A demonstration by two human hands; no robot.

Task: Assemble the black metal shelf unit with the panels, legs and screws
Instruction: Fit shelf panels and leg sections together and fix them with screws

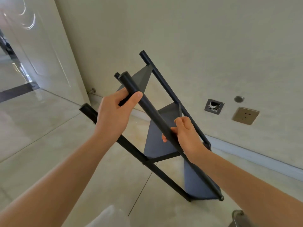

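Two hands hold a black shelf unit (164, 138) up off the pale floor (49, 136), and the whole thing is tilted, with its top end leaning away toward the wall (213, 46). The left hand (114, 112) is wrapped around the near leg (147, 105) close to its top end — the thumb lies across the front of the round pole and the fingers curl behind it. The right hand (185, 136) grips the same leg lower down, with its fingers curled round the pole beside the middle panel (160, 141). A top panel (141, 77) sits up near the pole ends, and a bottom panel (196, 185) sits near the low end, just over the floor. Another leg (172, 94) runs along the far side, and one more (131, 148) runs under the left arm. On the wall there is a socket plate (245, 115) — and a small open hole with a metal frame (214, 106) beside it.
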